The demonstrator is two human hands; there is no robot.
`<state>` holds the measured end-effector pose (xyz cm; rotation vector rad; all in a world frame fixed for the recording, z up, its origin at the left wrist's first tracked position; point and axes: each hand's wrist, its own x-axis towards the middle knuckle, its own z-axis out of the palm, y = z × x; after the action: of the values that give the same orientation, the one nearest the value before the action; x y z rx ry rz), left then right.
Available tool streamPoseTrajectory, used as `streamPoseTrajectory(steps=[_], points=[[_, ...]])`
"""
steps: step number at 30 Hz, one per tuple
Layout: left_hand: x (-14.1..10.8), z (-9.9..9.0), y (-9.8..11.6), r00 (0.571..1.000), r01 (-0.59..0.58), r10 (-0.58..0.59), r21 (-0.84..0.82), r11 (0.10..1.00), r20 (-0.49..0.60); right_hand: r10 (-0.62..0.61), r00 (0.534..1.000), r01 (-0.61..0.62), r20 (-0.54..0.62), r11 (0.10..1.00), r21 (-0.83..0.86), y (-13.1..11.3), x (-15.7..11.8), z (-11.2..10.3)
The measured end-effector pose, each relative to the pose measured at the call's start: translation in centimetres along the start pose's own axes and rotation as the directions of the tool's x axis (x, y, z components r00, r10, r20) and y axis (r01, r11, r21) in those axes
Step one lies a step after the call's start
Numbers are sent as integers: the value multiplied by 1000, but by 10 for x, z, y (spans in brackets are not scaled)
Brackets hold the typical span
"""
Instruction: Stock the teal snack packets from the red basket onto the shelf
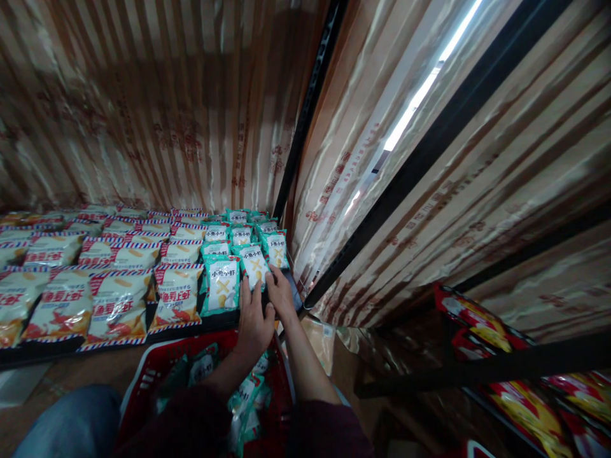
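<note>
Several green-and-white snack bags stand in rows at the right end of the shelf. My left hand (254,318) has its fingers stretched out, with the tips against the lower front of one snack bag (254,262). Close beside it, my right hand (280,296) reaches to the same bag's lower right edge, its fingers extended and partly overlapping the bag. Another green snack bag (222,283) leans upright just left of my fingers. Under my forearms, a red basket (143,388) contains more loose green bags (245,394), partly covered by my sleeves.
White-and-orange chip bags (117,305) fill the shelf to the left. Black metal posts (386,203) frame the shelf's right corner, with shiny patterned curtains (191,127) behind. Red-and-yellow packages (525,407) lie on a rack at the lower right. My knee (71,423) is beside the basket.
</note>
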<state>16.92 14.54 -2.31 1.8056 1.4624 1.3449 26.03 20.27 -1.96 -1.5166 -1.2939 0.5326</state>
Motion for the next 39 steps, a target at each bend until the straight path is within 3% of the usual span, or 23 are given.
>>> streamPoseTrajectory(steps=[5,15,29,36,39], points=[[9,4,2,1000,2,-2,-2,1000,27,24,999,-24,-37,1000,-3,-1,7,1],[21,8,1,999,42,-41,-22,999,22,39,999,-40,25,998,42,-9,4,4],[35,11,2,1000,2,-1,42,999,-30,-32,999,29,24,992,120,-10,8,14],[40,11,1,1000,8,-7,51,999,-16,-80,997,78,21,995,68,-3,12,16],[39,12,-2,1000,8,-8,8,1000,-21,-83,996,83,11,996,23,0,1,27]])
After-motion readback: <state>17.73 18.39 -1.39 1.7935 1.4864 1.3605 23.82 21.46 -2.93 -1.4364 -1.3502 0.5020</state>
